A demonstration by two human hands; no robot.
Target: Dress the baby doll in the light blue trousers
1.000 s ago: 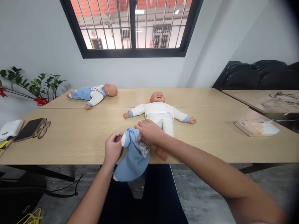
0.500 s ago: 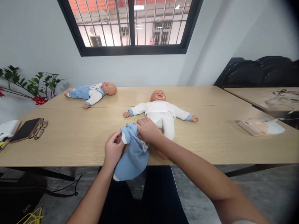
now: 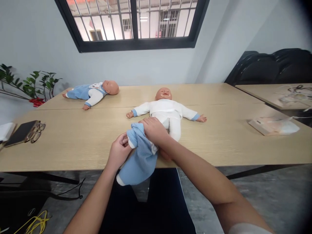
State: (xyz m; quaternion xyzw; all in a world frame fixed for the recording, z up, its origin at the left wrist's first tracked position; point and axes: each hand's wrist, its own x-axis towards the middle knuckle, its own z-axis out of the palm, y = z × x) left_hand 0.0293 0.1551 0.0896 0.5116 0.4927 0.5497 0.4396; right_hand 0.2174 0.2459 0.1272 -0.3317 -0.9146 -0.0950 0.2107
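Note:
Both hands grip a small blue garment (image 3: 141, 162) with white cuffs, which looks like doll overalls. My left hand (image 3: 120, 150) pinches its white-edged leg end. My right hand (image 3: 154, 130) is closed on the upper right part, with its fingertips partly hidden by cloth. The garment's lower part hangs over the table's front edge above my lap. Just beyond my hands a baby doll (image 3: 165, 109) lies on its back, arms spread, in a white top with blue cuffs and white leggings. My right hand and forearm cover one of its legs and part of its feet.
A second doll (image 3: 92, 92) in blue and white lies at the back left. Glasses (image 3: 36, 132) and a dark notebook (image 3: 20, 134) are at the left, a plant (image 3: 31, 84) behind them. A tissue pack (image 3: 273, 126) lies on the right of the wooden table (image 3: 80, 139).
The whole view has shifted slightly, with the table appearing a little higher. Both hands keep their hold on the blue garment, which has moved slightly toward the doll's leg.

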